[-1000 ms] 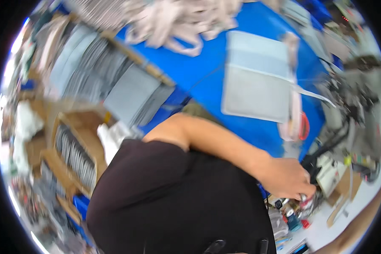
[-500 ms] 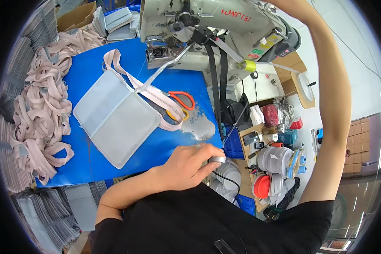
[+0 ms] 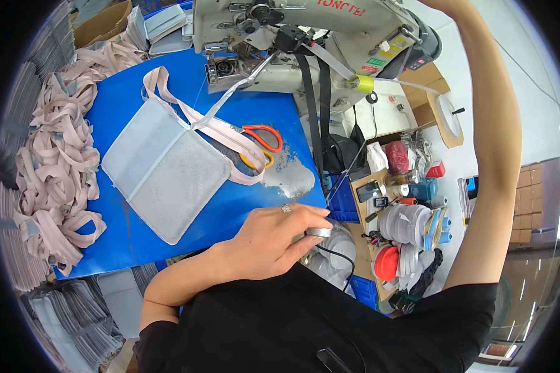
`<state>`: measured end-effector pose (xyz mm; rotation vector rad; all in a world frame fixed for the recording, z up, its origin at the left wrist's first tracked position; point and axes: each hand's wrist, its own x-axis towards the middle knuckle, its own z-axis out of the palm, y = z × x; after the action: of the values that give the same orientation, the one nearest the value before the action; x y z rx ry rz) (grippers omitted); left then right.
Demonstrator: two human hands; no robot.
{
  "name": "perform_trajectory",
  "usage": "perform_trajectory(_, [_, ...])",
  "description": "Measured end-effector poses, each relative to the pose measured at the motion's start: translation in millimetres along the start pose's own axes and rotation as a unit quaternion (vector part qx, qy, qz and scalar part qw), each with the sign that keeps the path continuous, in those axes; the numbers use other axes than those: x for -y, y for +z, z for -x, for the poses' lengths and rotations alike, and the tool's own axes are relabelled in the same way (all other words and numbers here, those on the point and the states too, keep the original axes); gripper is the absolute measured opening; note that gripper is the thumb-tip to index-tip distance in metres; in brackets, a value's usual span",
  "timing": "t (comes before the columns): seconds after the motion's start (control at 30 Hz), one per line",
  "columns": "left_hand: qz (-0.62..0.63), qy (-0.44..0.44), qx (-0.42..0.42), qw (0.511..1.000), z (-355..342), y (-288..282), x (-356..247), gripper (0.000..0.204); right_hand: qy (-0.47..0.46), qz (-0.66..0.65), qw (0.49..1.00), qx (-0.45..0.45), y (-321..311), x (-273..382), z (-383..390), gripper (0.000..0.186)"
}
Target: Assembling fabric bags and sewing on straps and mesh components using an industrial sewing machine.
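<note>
My left hand (image 3: 270, 242) is closed at the table's front edge. Between its thumb and fingers it pinches a small silver sewing bobbin (image 3: 318, 232). My right arm reaches up along the right side; only the edge of my right hand (image 3: 438, 3) shows beside the sewing machine (image 3: 361, 40), its fingers cut off by the frame. On the blue table (image 3: 168, 261) lies a flat grey fabric panel (image 3: 180, 186) with a pink zip strip (image 3: 230, 140) along its far side. A grey tape (image 3: 233, 93) runs from the machine to the panel. Orange-handled scissors (image 3: 267, 133) lie partly under the strip.
Tangled pink zip strips (image 3: 56, 174) heap along the left edge, beside stacked grey panels (image 3: 74, 317). Black straps (image 3: 311, 112) hang by the machine. At the right, a shelf holds white tape rolls (image 3: 401, 227), a red roll (image 3: 386, 262) and a blue bin (image 3: 343, 199).
The view has shifted slightly, so the table and machine sit a little further left and up. My left hand keeps its pinch on the bobbin; my right hand shows less at the top edge.
</note>
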<state>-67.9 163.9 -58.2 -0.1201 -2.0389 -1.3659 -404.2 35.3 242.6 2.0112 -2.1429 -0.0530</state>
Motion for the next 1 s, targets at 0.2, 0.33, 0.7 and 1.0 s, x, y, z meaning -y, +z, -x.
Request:
perform_trajectory(0.2, [0.043,-0.053,0.047,0.997,-3,-4,-1,0.026,-0.049,-0.178,0.983,-0.002,9,-6,-7,0.019])
perform_trajectory(0.33, [0.062,-0.057,0.037,0.996,-3,-6,-3,0.027,-0.013,-0.069,0.997,0.014,7,-18,-5,0.019])
perform_trajectory(0.7, [0.071,-0.063,0.018,0.995,-4,-4,-4,0.021,0.019,-0.15,0.987,-0.049,11,-5,-3,0.015])
perform_trajectory(1.0, [0.027,-0.012,0.036,0.999,-21,-17,-6,0.023,0.027,-0.099,0.994,-0.031,6,-1,-3,0.022])
